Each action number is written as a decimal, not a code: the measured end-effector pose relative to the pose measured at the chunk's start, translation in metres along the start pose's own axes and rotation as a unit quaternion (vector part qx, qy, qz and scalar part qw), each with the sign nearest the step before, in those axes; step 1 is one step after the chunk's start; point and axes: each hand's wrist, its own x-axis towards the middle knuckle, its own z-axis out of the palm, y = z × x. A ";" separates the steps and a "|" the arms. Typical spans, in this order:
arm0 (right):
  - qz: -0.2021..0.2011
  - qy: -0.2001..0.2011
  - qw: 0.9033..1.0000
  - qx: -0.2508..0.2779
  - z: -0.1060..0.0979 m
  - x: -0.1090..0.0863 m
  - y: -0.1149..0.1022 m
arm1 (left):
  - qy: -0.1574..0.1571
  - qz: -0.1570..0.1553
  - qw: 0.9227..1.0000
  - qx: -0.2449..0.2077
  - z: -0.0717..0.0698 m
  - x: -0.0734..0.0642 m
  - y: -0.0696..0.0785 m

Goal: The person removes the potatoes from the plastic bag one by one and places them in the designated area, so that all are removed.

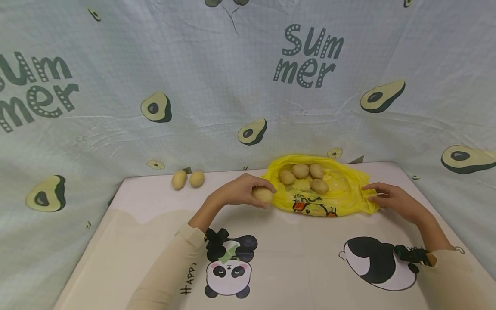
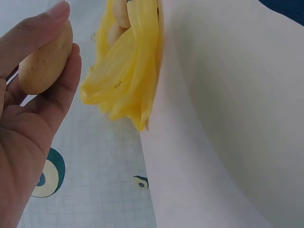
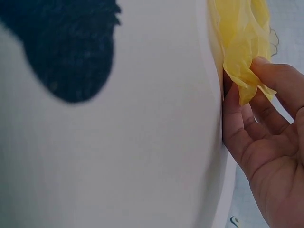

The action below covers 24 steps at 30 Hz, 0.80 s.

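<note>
Potato [image 1: 263, 196] clasped between thumb and curled fingers of left hand [image 1: 241, 189], near the middle of the frame, just beside the left end of yellow bag [image 1: 350, 203]. Right of centre, crumpled edge of the same bag pinched by thumb and fingers of right hand [image 1: 395, 203]. Inside the open mouth, four potatoes [image 1: 300, 171] lying loosely grouped; at centre left, near the back edge of pale table [image 1: 151, 241], two loose potatoes [image 1: 197, 179], side by side but apart.

Step in hand, by judgement: handling one tuber at the bag's mouth while steadying the far end; inward or outward, impossible to tell. Needed next, probably: mouth kept spread, light but sure hold, no snagging of plastic.

Thin, translucent, wrinkled film with cartoon print in black and orange; oval, pale tan skin, smooth with small dark specks. Behind, across the upper frame, softly creased backdrop [image 1: 193, 82] printed with avocados.
</note>
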 end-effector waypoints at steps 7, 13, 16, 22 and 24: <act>0.008 0.001 1.000 -0.006 0.000 0.000 0.003 | 0.016 0.003 1.000 0.002 -0.005 -0.010 -0.001; 0.003 0.004 1.000 0.000 0.000 -0.002 -0.001 | 0.023 -0.002 1.000 0.006 -0.008 -0.017 -0.002; 0.001 0.004 1.000 0.004 0.000 -0.003 -0.003 | 0.028 0.000 1.000 0.010 -0.009 -0.019 -0.002; -0.004 0.005 1.000 0.007 0.000 -0.004 -0.003 | 0.053 -0.010 0.998 0.009 -0.006 -0.025 -0.003; -0.005 0.005 1.000 0.008 0.000 -0.003 -0.002 | 0.066 -0.012 0.998 0.004 -0.005 -0.028 -0.004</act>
